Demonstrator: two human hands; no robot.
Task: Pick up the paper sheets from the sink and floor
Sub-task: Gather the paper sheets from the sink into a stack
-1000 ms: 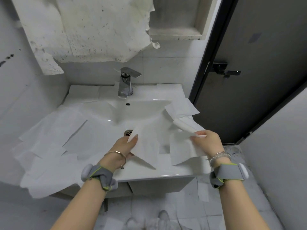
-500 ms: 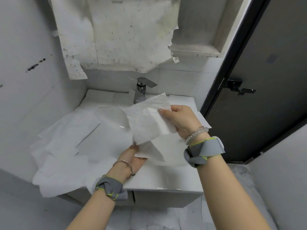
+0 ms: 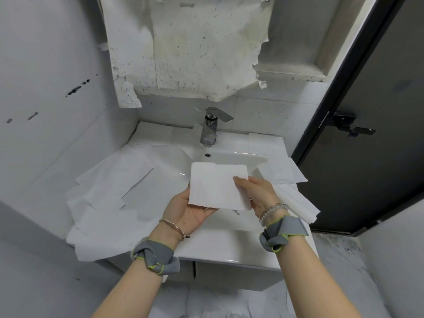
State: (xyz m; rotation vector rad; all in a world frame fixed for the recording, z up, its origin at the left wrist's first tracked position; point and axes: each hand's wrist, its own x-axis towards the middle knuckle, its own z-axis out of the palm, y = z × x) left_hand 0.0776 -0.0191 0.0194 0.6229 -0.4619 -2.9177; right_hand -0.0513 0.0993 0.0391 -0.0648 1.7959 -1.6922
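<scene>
Sheets gathered into a small stack (image 3: 218, 187) sit between both hands, above the sink (image 3: 238, 157). The right hand (image 3: 257, 193) pinches the stack's right edge, with its fingers (image 3: 241, 181) close together on top and the thumb hidden below. The left hand (image 3: 190, 210) lies palm up under the lower left corner. Its fingers are covered by paper, so I cannot tell whether they curl or lie flat. The stack's long axis runs across, from one set of fingers to the other. The left sheets (image 3: 110, 191), by far the larger lot, lie well to the left of the left fingers. They overlap across the sink's left side and droop over its edge, their long sides slanting away and to the right. The right sheets (image 3: 291, 177) lie just beyond the right fingers and out to the right, touching the sink's right rim. The floor sheets (image 3: 218, 304) show blurred below both wrists. My guess is that the right sheets are the easy reach, being nearest the right fingers. The left hand is nearer the big pile but bears the stack, so the stack may need to pass wholly to one hand first. No brand, label or writing can be read on the paper, the faucet (image 3: 210, 127) or the grey wrist bands (image 3: 156, 255).
</scene>
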